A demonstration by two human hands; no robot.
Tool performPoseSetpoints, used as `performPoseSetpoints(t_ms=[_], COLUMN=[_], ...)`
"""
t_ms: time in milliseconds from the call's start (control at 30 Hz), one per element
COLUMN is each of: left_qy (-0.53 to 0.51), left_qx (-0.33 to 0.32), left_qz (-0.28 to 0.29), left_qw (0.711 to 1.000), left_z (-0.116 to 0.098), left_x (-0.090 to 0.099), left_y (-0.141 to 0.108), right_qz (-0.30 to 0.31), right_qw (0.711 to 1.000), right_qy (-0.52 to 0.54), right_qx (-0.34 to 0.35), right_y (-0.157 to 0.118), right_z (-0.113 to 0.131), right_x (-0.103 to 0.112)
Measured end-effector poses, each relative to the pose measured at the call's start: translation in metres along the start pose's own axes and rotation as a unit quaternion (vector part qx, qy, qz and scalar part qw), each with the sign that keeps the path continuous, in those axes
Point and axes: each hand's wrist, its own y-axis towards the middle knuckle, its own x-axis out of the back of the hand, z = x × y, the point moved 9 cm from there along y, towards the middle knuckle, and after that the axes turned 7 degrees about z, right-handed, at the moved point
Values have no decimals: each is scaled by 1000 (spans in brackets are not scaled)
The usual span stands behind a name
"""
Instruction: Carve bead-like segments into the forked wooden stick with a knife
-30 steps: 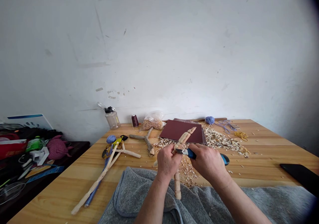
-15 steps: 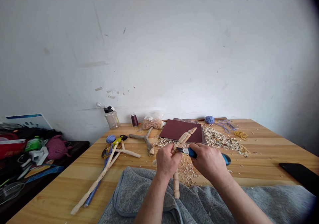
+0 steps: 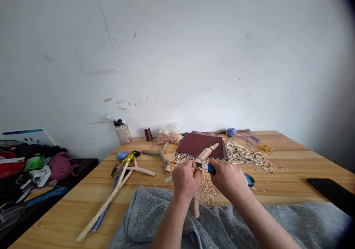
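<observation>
My left hand [image 3: 185,180] grips a carved pale wooden figure [image 3: 206,153] around its middle, with its jointed upper end pointing up and away and its lower limb [image 3: 196,204] hanging over a grey towel [image 3: 155,219]. My right hand [image 3: 229,178] is shut around a blue-handled carving knife [image 3: 212,169]. The short blade sits against the figure beside my left thumb, and its exact contact point is hidden by my fingers. The handle's dark end sticks out past my right hand.
Wood shavings [image 3: 241,153] lie around a dark red sandpaper sheet [image 3: 199,145] on the wooden table [image 3: 288,190]. To the left lie carved sticks [image 3: 105,201] and a forked branch [image 3: 161,154]. A black phone [image 3: 330,191] sits at the right, with a cluttered side table [image 3: 27,178] beyond the left edge.
The whole view has tilted slightly. Both hands stay together on the figure, with the knife still against it, and they have shifted only a little.
</observation>
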Motion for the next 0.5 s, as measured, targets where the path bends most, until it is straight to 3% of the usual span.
performPoseSetpoints(t_ms=[200, 500], left_qy=[-99, -104], left_qx=[33, 30], left_qz=[20, 22], left_qw=[994, 994], left_z=[12, 11], left_x=[-3, 0], left_y=[3, 3], right_qz=[-34, -46], right_qw=[999, 999], right_qy=[-8, -5], right_qx=[29, 24], right_y=[-3, -5], right_z=[6, 2], right_x=[6, 9])
